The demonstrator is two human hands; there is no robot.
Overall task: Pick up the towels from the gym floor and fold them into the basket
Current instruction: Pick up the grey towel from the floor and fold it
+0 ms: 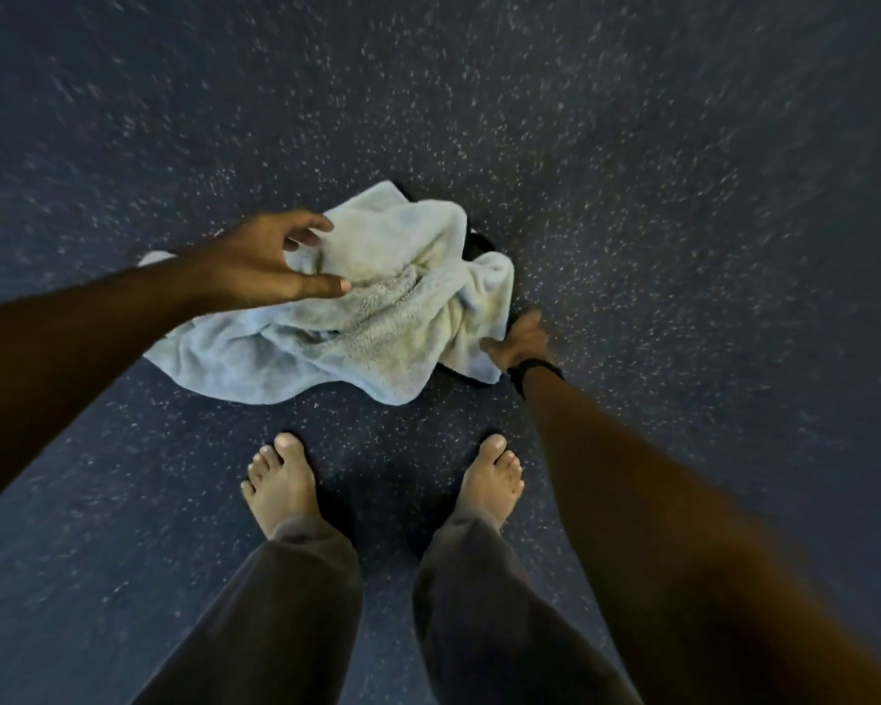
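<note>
Towel lies crumpled on the speckled gym floor just ahead of bare feet; soft, light, floppy plush. Right hand pinches its near edge; left hand hovers over it, grip wide. Corners look best to hold.

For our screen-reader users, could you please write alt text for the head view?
A person bends over a crumpled pale towel on a dark speckled floor, right hand gripping its edge, left hand open above it. Bare feet below.
</note>
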